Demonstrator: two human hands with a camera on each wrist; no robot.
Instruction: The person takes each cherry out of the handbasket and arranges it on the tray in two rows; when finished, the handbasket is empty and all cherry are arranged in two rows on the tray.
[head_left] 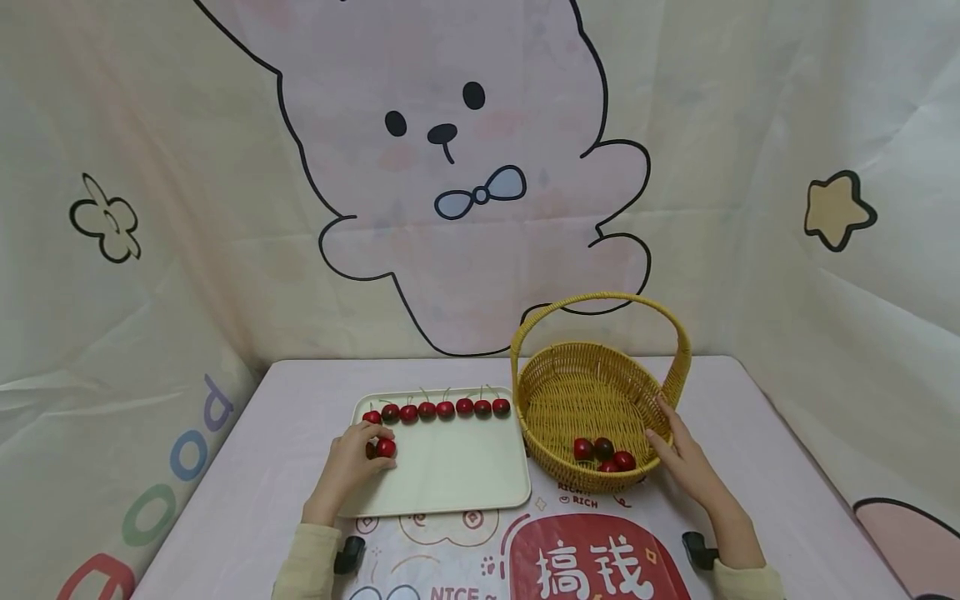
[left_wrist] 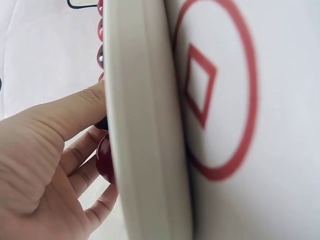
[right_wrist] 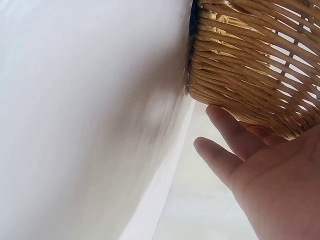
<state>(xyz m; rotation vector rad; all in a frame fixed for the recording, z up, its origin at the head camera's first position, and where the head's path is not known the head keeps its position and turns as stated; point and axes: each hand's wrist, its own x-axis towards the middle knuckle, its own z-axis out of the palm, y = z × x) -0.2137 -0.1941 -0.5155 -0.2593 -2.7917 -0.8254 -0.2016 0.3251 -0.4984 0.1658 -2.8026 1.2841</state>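
At the left end of the cream tray (head_left: pixel 457 475), my left hand (head_left: pixel 352 462) curls its thumb and fingers around a red cherry (head_left: pixel 386 448), with a darker one half hidden beside it. In the left wrist view that red cherry (left_wrist: pixel 105 157) shows between the fingers and the tray's edge. A row of cherries (head_left: pixel 446 409) with stems lines the tray's far side. My right hand (head_left: pixel 686 458) holds the right side of a yellow wicker basket (head_left: pixel 581 387), thumb over the rim and fingers outside. Several cherries (head_left: pixel 603 449) lie in the basket's near part.
The basket's tall handle (head_left: pixel 600 297) arches above it, just right of the tray. Under both lies a tablecloth (head_left: pixel 600 558) printed with a red patch and lettering. A cloth backdrop (head_left: pixel 480 275) with a cartoon bear closes off the back and sides.
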